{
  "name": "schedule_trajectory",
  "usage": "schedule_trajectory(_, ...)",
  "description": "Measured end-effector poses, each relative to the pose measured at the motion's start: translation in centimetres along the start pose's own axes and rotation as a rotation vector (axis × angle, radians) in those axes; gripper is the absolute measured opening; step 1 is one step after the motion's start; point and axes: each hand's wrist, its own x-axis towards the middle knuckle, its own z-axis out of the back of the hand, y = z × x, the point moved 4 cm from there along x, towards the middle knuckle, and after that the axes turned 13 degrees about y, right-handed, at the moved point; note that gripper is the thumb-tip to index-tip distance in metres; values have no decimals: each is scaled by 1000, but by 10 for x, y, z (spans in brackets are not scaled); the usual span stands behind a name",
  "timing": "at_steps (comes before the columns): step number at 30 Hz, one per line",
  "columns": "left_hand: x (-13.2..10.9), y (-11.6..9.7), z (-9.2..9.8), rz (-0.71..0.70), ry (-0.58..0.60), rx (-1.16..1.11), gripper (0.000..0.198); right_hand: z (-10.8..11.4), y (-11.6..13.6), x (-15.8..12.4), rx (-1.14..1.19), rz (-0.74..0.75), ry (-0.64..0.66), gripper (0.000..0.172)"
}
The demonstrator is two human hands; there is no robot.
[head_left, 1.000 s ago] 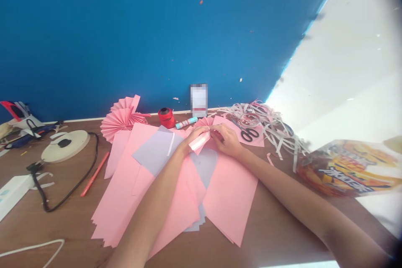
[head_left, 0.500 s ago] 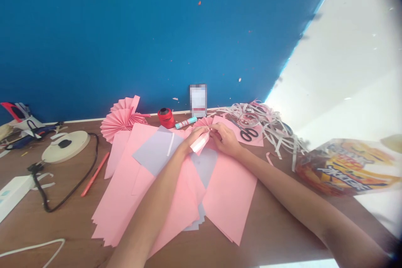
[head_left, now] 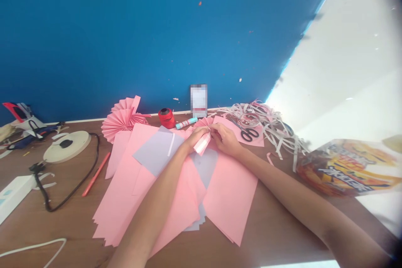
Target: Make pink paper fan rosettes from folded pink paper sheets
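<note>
My left hand [head_left: 197,138] is closed round a folded strip of pink paper [head_left: 202,144], whose pale end pokes out below the fingers. Meeting it from the other side, my right hand [head_left: 223,137] pinches the far end of the same paper; its fingertips partly hide the spot they hold. Behind the hands lies a pleated pink paper fan [head_left: 203,122], partly covered by them. Under my forearms spread pink sheets [head_left: 232,192] and grey-lilac sheets [head_left: 157,153], with a thin white strip [head_left: 171,144] on one.
Black-handled scissors [head_left: 249,135] lie right of my hands, before a heap of paper strips [head_left: 273,123]. A glue stick [head_left: 186,123], a red spool [head_left: 166,118] and a phone [head_left: 199,100] stand near the blue wall. More pink fans [head_left: 121,121], a red pen [head_left: 96,174] and a tape roll [head_left: 67,146] sit left.
The strip's pale end has turned slightly within my left hand. Both hands stay together in nearly the same place; the whole view has shifted very slightly.
</note>
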Motion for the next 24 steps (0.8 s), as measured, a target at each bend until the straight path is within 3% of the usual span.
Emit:
schedule_trajectory(19,0,-2,-1,-8,-15,30,15,-3,-2,1,-23,-24,39,25)
schedule_trajectory(24,-1,-3,-3,6,-29,4,18,-3,-4,0,-36,-57,-11,27)
